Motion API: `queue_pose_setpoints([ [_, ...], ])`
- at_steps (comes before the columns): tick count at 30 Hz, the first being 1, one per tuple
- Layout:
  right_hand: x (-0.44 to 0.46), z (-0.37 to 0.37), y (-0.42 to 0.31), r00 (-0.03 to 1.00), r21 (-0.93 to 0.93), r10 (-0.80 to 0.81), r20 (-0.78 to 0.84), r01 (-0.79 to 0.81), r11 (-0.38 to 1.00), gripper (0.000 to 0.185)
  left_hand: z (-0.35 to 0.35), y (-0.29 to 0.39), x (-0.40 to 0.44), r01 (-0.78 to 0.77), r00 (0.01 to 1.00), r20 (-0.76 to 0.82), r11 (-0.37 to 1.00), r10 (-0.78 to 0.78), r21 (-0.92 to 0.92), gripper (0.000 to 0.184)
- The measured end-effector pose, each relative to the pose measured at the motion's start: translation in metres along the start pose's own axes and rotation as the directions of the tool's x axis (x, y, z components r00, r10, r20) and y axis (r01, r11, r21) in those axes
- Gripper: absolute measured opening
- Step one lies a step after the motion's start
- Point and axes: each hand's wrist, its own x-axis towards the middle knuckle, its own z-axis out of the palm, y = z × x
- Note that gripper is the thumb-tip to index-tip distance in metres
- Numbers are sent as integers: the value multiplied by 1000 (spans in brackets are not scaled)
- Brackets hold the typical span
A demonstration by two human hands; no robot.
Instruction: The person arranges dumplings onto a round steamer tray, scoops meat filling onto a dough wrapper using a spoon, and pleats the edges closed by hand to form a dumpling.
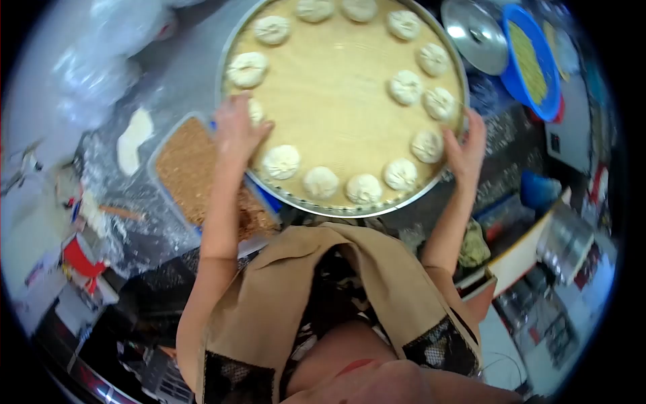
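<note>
A wide round steamer tray [382, 213] with a metal rim and a yellowish mesh liner is in front of me. Several pleated white buns [280, 161] sit on it, mostly in a ring near the rim. My left hand [241, 129] grips the tray's left side, its thumb reaching inward and its fingers partly covering a bun [256, 111]. On the opposite side, my right hand [465, 151] is closed around the rim, thumb inside, close to another bun [427, 146].
Left of the tray, a container [192, 168] of brown crumbly filling stands beside a strip of dough [135, 141] on a floury surface. At upper right are a metal lid [475, 34] and a blue basin [553, 81] with yellow-green contents. An open drawer [515, 259] lies lower right.
</note>
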Motion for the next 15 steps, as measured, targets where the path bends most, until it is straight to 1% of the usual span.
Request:
queue_pose_setpoints([
  [1,-3,-2,-1,999,-18,22,31,-21,1000,60,0,6,-5,-97,990,-92,993,103,67,63],
  [3,-11,-6,-6,997,-28,-38,72,40,999,63,-6,28,-28,-118,990,-80,992,114,-40,67],
  [4,-13,-9,-14,994,-50,0,107,6,999,65,-8,38,-41,-143,988,-72,988,138,-63,67],
  [6,-14,-8,-25,984,-62,53,172,-43,997,70,-13,53,-64,-134,977,164,991,137,-29,66],
  [7,-14,-6,-25,984,-66,58,169,-47,997,70,-10,53,-69,-139,976,166,990,143,-31,66],
  [9,-14,-1,-28,950,12,43,310,-49,999,71,0,48,-78,-96,937,324,990,126,-108,64],
  [10,-16,-2,-34,941,-3,78,330,-82,997,69,3,49,-83,-112,948,289,991,130,-78,64],
  [11,-20,-1,-39,940,-3,79,332,-83,997,69,6,48,-85,-111,948,292,991,129,-78,64],
  [13,-28,2,-47,926,-134,157,343,-117,984,63,11,47,-88,-152,960,224,985,167,-86,65],
  [14,-33,9,-45,933,-120,151,326,-118,986,58,10,47,-89,-149,960,226,985,165,-86,65],
  [15,-37,14,-43,932,-120,153,329,-120,986,58,7,52,-89,-160,956,239,985,170,-63,65],
])
